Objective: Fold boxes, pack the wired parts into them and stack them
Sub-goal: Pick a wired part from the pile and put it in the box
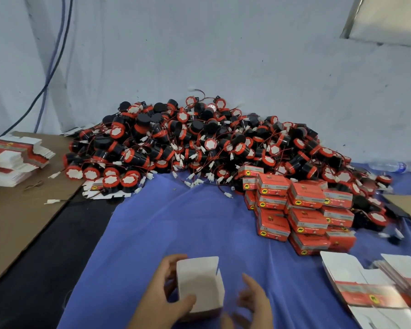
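A half-formed carton [199, 286] is held at six o'clock, low over the blue cloth [176, 222]. It is gripped by the left hand [166, 293]: the thumb is pressed on the near white panel and the fingers [170, 263] are curled round the far side, presumably so that the walls are held square while the flaps are tucked. The right hand [252, 302] is poised just beside the carton's right edge, fingers loosely bent and nothing held; whether it touches the card cannot be told. The carton's inner face is thin, matt white card, with an upright flap and a notched corner.

At twelve o'clock the wired parts [199, 143] are heaped against the wall [223, 55], probably for easy reach. They are squat black cylinders banded in red, capped with scalloped white labels and trailing thin red leads with white plugs. At three o'clock filled red boxes [301, 210] are stacked in tiers, glossy and printed. Flat blanks [370, 288] are fanned at five o'clock. Another pile of blanks [12, 157] is set at nine o'clock on brown cardboard [22, 210], likely as stock.
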Action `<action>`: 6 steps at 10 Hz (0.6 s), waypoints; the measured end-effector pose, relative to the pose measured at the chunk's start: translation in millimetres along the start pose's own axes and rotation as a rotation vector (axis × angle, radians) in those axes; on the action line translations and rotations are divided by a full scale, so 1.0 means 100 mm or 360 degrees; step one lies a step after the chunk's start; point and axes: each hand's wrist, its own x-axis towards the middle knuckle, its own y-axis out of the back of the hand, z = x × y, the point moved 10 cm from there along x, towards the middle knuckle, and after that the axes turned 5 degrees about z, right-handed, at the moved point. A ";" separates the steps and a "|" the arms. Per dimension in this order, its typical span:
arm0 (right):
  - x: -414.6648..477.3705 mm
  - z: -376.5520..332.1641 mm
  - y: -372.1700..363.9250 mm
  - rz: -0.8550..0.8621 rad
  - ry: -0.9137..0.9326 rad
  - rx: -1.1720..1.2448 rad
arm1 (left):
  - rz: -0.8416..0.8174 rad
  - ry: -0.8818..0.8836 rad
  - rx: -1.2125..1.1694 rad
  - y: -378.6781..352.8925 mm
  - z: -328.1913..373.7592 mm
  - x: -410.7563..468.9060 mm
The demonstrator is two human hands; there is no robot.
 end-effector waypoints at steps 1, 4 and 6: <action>0.15 -0.03 -0.06 -0.0042 -0.0213 0.0349 | 0.0183 0.0259 -0.0136 0.14 -0.11 0.20; 0.82 -0.30 0.02 -0.0256 0.0080 -0.0091 | 0.0247 -0.0215 -0.0146 0.57 0.27 0.48; 1.50 -0.48 -1.14 -0.0491 0.0095 -0.0101 | 0.0163 -0.0240 -0.0015 0.15 0.64 1.43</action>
